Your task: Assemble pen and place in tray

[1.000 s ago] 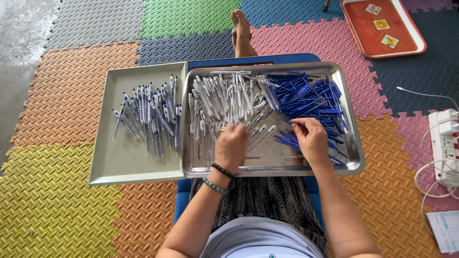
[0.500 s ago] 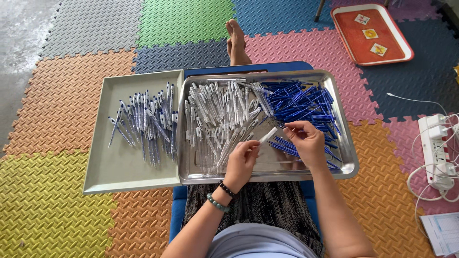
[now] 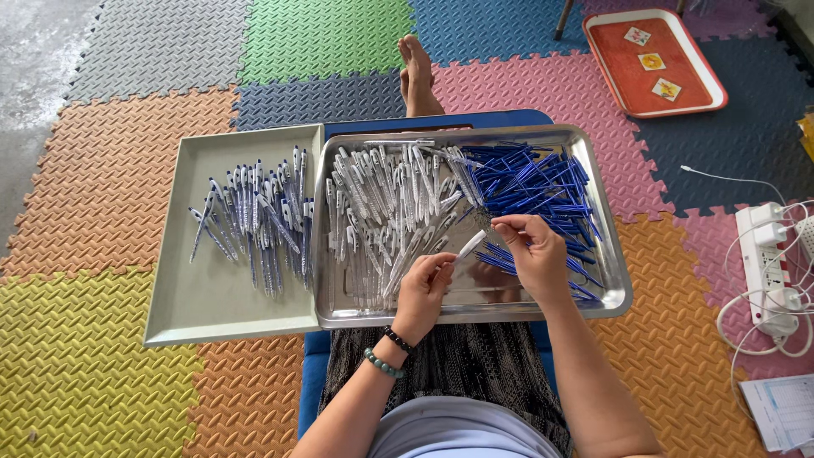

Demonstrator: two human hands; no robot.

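- Left hand (image 3: 424,293): fingers pinched shut on the lower end of a white pen barrel (image 3: 471,245), which slants up toward 1 o'clock so that its open end meets the other hand.
- Right hand (image 3: 536,254): thumb and forefinger closed at the barrel's upper tip; whether they hold a thin blue part there is too small to tell. The remaining fingers are loosely curled.
- Steel tray (image 3: 610,301): rests across the person's lap, keeping both part heaps within easy reach. The held barrel hovers just above its bare floor, at about 5 o'clock from the tray's middle.
- White barrels (image 3: 381,212): heaped in the tray's left half, at 10 o'clock from the left hand.
- Blue parts (image 3: 534,178): piled in the tray's right half, at 12 o'clock from the right hand, so each hand is nearest its own heap.
- Grey tray (image 3: 212,314): touching the steel tray's left edge, at 9 o'clock; it carries assembled pens (image 3: 254,220), kept apart from the loose parts.
- Surroundings: coloured foam floor mats (image 3: 102,373); an orange tray (image 3: 653,64) at 1 o'clock; a power strip (image 3: 767,263) at 3 o'clock.
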